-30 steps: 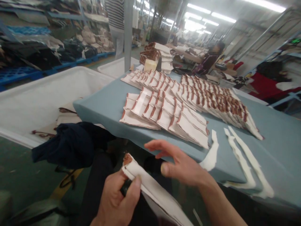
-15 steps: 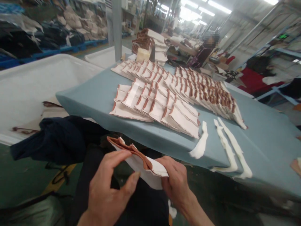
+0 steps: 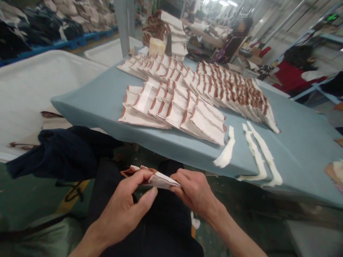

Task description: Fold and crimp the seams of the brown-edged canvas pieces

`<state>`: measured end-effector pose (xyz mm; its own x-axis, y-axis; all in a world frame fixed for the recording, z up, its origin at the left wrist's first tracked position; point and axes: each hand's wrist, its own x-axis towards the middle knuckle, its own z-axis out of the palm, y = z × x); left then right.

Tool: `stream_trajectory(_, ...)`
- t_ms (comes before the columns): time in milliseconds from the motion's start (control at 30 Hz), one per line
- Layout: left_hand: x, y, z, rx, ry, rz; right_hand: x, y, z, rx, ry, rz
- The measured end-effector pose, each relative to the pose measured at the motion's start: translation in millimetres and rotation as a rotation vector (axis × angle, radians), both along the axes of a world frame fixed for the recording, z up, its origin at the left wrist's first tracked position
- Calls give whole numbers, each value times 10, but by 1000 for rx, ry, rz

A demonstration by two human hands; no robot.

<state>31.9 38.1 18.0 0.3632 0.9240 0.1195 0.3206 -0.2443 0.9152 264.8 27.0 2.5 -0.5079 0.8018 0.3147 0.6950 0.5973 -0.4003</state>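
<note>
Between my hands, above my lap, is a folded cream fabric piece (image 3: 164, 181) with reddish-brown edging. My right hand (image 3: 194, 189) pinches its right end between thumb and fingers. My left hand (image 3: 131, 200) has its fingers curled over the piece's left part, with the thumb along the near side. Part of the brown edging shows beyond the left fingers; the rest of that end is hidden. On the table in front lie overlapping rows of similar cream pieces (image 3: 175, 109) with brown edges.
A blue-grey table (image 3: 88, 103) stands before me, with white fabric strips (image 3: 226, 150) near its front edge. White bins (image 3: 53, 71) stand at the left, beside a dark blue cloth (image 3: 66, 153). Cream-and-brown bundles (image 3: 174, 32) are stacked at the far end. Other people (image 3: 233, 43) sit beyond.
The fabric piece has tilted flatter, showing less of its brown inside and near face. My right hand has turned and shifted slightly left with it. The view has tipped downward.
</note>
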Motion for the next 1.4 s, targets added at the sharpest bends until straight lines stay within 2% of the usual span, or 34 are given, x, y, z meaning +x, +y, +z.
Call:
stream_trajectory(100, -1, 68, 40, -201, 1, -55, -63, 25, -61, -203, 12, 17)
stream_trajectory(233, -32, 78, 38, -305, -43, -71, -217, -47, -169, -566, 347, -54)
stream_trajectory(333, -89, 49, 91, -291, -49, -83, -340, -74, -126, -804, 662, -118)
stream_trajectory(400, -133, 32, 141, -242, -25, -89, -404, -45, -33, -905, 778, -126)
stream_trajectory(533, -229, 11, 192, -185, -16, -93, -479, 59, 144, -1112, 880, -58)
stream_trajectory(667, -309, 2, 176, -232, -32, -115, -516, 112, 178, -1302, 932, 36)
stream_trajectory(867, -310, 15, 157, -269, -66, -74, -568, 118, 147, -1395, 1069, 101)
stream_trajectory(1067, -299, 8, 124, -244, -119, -39, -603, 94, 87, -1429, 1077, 110)
stream_trajectory(1267, -345, 13, 15, -295, -186, -38, -557, 56, 193, -1287, 985, 26)
stream_trajectory(1400, -331, 14, 0, -339, -249, -50, -501, 61, 242, -1296, 954, 70)
